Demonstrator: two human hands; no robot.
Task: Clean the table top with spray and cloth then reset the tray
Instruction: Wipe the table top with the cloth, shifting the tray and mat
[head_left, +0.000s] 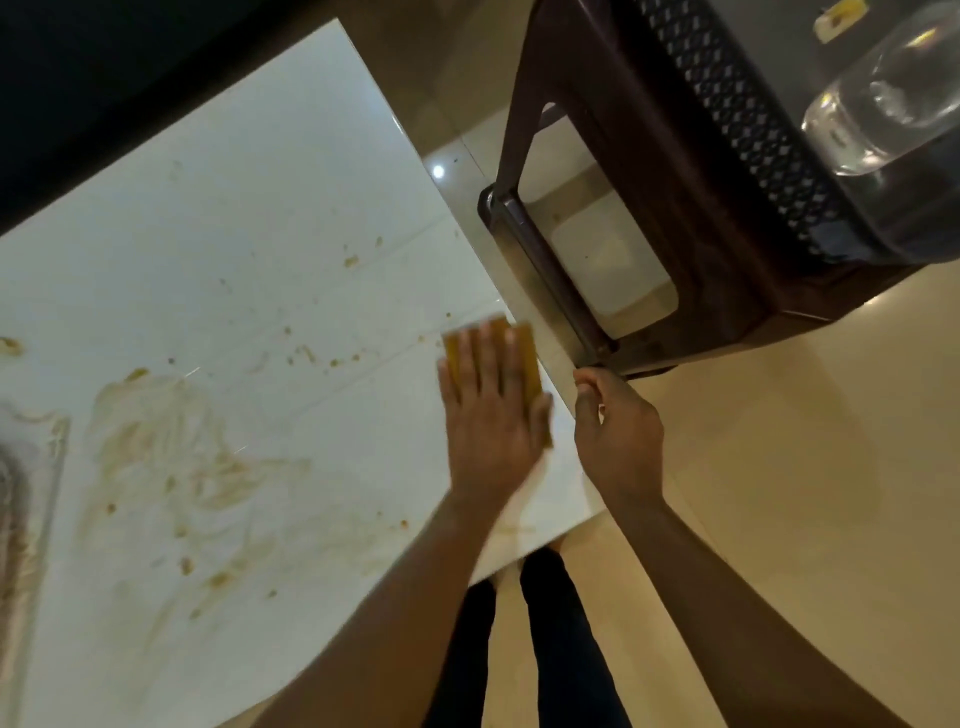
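The left hand (488, 410) lies flat with straight fingers, pressing a yellow-orange cloth (524, 364) onto the tabletop (249, 208); its grip is released, palm down, not curled round the fabric. The cloth looks like a folded rectangular pad, its edges showing past the fingertips and along the thumb side, and it sits close to the tabletop's right edge. The right hand (618, 431) hovers just beside that edge with fingers loosely curled, holding nothing.

The tabletop is glossy white, smooth and rectangular, crossed by faint straight lines. Brownish smears (171, 447) spread over its lower left in thin, streaky swirls, and small tan crumbs (351, 260) dot the middle. At the far left edge a blurred grey shape cannot be made out.

Beyond the right edge stands a dark brown plastic stool (649, 218) with a perforated lattice panel and rounded legs. A clear plastic bottle (883, 98) lies on top of it. The floor (779, 441) is glossy beige tile.
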